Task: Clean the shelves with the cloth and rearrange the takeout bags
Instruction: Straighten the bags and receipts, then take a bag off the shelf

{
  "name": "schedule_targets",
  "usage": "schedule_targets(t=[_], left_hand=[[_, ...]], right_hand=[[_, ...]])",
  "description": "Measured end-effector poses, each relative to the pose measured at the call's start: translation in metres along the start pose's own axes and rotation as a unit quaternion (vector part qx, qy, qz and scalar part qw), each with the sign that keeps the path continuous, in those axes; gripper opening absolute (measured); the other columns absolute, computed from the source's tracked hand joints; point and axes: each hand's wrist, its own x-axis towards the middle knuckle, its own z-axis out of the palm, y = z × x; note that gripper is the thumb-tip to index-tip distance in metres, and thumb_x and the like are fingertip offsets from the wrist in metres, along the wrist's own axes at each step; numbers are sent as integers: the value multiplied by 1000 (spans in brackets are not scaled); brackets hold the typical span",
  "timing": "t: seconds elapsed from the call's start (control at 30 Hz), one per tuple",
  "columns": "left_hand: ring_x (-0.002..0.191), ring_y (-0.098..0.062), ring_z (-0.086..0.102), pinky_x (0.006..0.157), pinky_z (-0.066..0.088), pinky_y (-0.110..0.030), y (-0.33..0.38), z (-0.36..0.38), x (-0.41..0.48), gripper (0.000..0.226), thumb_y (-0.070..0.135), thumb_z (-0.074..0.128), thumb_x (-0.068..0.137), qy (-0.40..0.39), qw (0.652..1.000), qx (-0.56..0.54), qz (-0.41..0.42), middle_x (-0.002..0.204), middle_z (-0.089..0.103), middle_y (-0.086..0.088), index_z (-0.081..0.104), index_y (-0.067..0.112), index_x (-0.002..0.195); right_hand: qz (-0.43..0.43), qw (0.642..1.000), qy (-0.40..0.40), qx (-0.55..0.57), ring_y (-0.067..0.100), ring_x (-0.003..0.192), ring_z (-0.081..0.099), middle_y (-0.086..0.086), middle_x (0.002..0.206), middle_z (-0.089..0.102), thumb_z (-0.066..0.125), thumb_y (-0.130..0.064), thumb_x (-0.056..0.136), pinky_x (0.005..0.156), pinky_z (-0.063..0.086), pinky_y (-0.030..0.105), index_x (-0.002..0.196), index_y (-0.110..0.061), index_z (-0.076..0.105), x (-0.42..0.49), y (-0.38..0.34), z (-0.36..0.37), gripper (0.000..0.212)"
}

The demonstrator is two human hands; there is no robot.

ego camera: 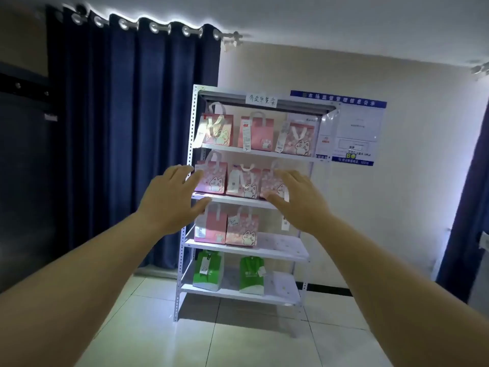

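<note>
Bags: three pink takeout bags (242, 182) stand side by side on the second shelf (238, 201), straight ahead of you.
Hands: your left hand (172, 197) and right hand (296, 200), fingers spread and empty, frame the row's ends; neither is nearer.
Cloth: not in view.

Only the person's arms show, and both are bare: the left forearm (79, 274) and the right forearm (391, 274) run uncovered from the lower edge of the view to the wrist, smooth in outline (the wide lens swells them near the camera, so they seem to taper sharply towards the wrists). The left hand (169, 202) and the right hand (301, 205) are bare too and seen from the back. Each has a broad flat back, a thumb and four fingers (185, 170) whose nails are too blurred to make out.
</note>
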Motion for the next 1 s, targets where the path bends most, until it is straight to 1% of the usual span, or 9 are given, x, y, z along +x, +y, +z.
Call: schedule_targets(t=[0.13,0.3,0.37,0.43,0.53,0.63,0.8,0.87,1.0], left_hand=[[126,-24,40,89,44,-38,-30,42,23,62,53,45,89,-11,1000,13,-15,137,46,-4,41,15,137],[123,-22,40,89,44,-37,-78,99,80,61,54,42,89,-11,999,8,-30,136,44,0,38,17,138],[123,-22,40,89,44,-36,-96,124,107,61,55,42,90,-14,999,5,-35,136,43,1,37,18,138],[123,-22,40,90,44,-37,-114,148,134,61,55,41,90,-22,999,12,-33,137,42,1,37,18,138],[124,-22,40,91,43,-38,-137,182,172,61,55,41,90,-27,999,9,-34,137,43,1,36,18,138],[124,-21,40,89,44,-36,-154,221,202,60,56,41,90,-29,999,-2,-41,136,43,3,36,20,138],[120,-18,43,84,45,-33,-178,287,249,59,57,43,88,-23,998,-29,-48,133,45,6,39,22,135],[119,-17,44,82,45,-32,-188,314,269,58,57,44,87,-16,998,-31,-48,132,46,7,40,22,134],[113,-16,48,74,44,-28,-209,366,313,56,57,45,87,-1,998,-30,-50,128,49,7,43,22,131]], right_hand=[[13,1000,-24,-5,23,130,37,1,144,40,46,-59,87,104,34,42,141,-24,33,37,15,47,65],[25,999,-36,5,24,133,35,2,146,39,53,-54,86,107,31,43,142,-22,33,108,33,107,68],[33,998,-50,10,26,132,37,4,146,39,55,-52,86,108,33,46,142,-21,33,141,39,127,68],[40,998,-52,18,25,129,40,4,143,42,56,-51,86,106,36,48,141,-22,35,173,45,145,66],[36,998,-30,31,22,123,45,2,139,47,56,-49,85,103,39,45,139,-21,38,214,57,173,63],[27,999,-17,36,19,122,45,0,137,48,56,-48,86,101,38,39,137,-22,41,247,72,202,60],[-4,1000,3,30,14,115,48,-4,131,52,57,-44,87,90,33,26,131,-23,47,298,101,252,50],[-11,999,5,31,14,115,48,-3,131,52,56,-44,87,92,34,27,131,-22,47,321,115,274,50],[-24,999,3,40,15,118,48,-2,135,50,55,-45,88,100,39,33,132,-21,45,375,144,320,51]])
